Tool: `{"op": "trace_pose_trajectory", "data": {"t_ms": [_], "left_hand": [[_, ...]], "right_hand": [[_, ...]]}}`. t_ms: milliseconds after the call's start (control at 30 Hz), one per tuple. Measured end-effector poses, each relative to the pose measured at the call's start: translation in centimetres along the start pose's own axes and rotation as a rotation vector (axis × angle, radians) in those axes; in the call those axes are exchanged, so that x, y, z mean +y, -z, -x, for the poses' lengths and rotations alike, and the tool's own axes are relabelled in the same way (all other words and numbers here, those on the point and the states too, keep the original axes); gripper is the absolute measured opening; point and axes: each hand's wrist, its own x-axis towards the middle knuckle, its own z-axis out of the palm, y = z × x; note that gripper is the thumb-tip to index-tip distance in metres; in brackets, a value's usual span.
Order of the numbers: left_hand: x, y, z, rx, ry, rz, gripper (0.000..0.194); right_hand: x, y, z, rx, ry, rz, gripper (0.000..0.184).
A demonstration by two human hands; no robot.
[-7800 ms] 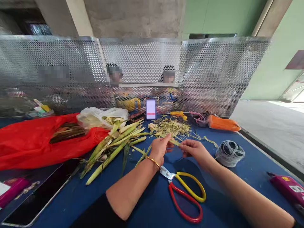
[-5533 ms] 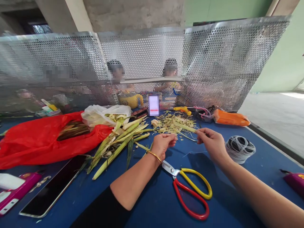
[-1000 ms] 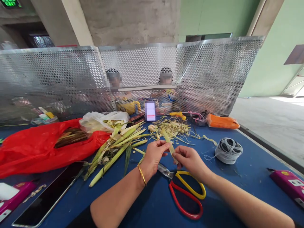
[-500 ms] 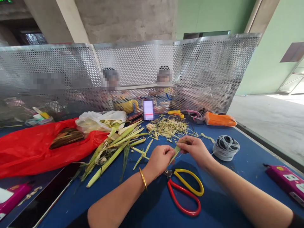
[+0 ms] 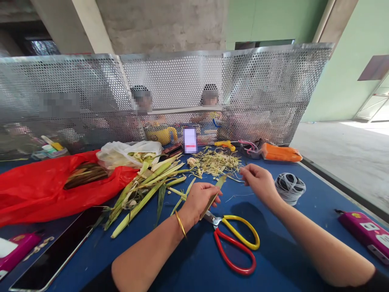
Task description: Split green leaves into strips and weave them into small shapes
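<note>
My left hand (image 5: 198, 198) is closed on a narrow green leaf strip (image 5: 214, 194) that slants up to the right. My right hand (image 5: 257, 181) is pinched shut a little to the right of the strip's tip; a thin thread (image 5: 235, 196) trails below it, but I cannot make out what the fingers hold. Red and yellow scissors (image 5: 237, 245) lie on the blue table (image 5: 197, 259) just below both hands. A coil of grey string (image 5: 289, 185) sits right of my right hand.
Green stalks (image 5: 146, 186) and a red bag (image 5: 39, 182) lie at left, leaf scraps (image 5: 217, 161) ahead. A phone (image 5: 45, 263) and pink case (image 5: 363, 231) lie near the edges. An orange object (image 5: 279, 153) and a perforated metal screen (image 5: 182, 93) stand behind; people sit beyond it.
My right hand has let go of the strip and pulled up and to the right. My left hand keeps the strip, now tilted more upright.
</note>
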Motion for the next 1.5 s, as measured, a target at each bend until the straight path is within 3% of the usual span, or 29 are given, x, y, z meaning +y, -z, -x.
{"op": "trace_pose_trajectory", "data": {"t_ms": [33, 100, 133, 233, 400, 533, 667, 800, 867, 967, 1267, 1500], "left_hand": [[0.2, 0.4, -0.3, 0.033, 0.002, 0.023, 0.019], [0.5, 1.3, -0.8, 0.105, 0.005, 0.092, 0.018], [0.7, 1.8, -1.1, 0.140, 0.005, 0.134, 0.017], [1.2, 2.9, -1.7, 0.202, -0.006, 0.215, 0.016], [0.9, 3.8, -2.3, 0.235, 0.047, 0.273, 0.016], [0.5, 3.9, -2.6, 0.298, 0.019, 0.250, 0.012], [0.6, 4.0, -2.8, 0.332, -0.006, 0.227, 0.012], [0.8, 4.1, -2.7, 0.336, -0.011, 0.207, 0.013], [0.8, 4.1, -2.7, 0.322, -0.009, 0.194, 0.012], [0.7, 4.2, -2.8, 0.276, 0.000, 0.163, 0.009], [0.3, 3.7, -2.5, 0.003, 0.041, 0.015, 0.010], [-0.2, 3.7, -2.9, 0.002, 0.026, -0.020, 0.013]], "right_hand": [[-0.6, 0.3, 0.7, -0.066, 0.039, 0.070, 0.026], [-2.0, 0.4, 2.8, -0.490, 0.184, 0.459, 0.011], [-2.5, 0.1, 4.0, -0.639, 0.220, 0.627, 0.015], [-3.2, -1.5, 7.3, -0.806, 0.313, 1.040, 0.042], [-2.1, -3.4, 8.4, -0.802, 0.384, 1.179, 0.054], [-1.6, -2.2, 6.9, -0.713, 0.323, 1.157, 0.065], [-1.5, 0.1, 4.3, -0.708, 0.259, 0.999, 0.045], [-0.8, 1.5, 1.4, -0.521, 0.092, 0.675, 0.040], [-0.4, 1.8, 0.6, -0.505, 0.028, 0.507, 0.048], [-0.2, 1.8, 0.4, -0.572, 0.028, 0.448, 0.053], [0.5, 0.6, 0.8, -0.608, 0.007, 0.369, 0.039], [0.5, 0.6, 0.6, -0.529, 0.055, 0.508, 0.036]]}}
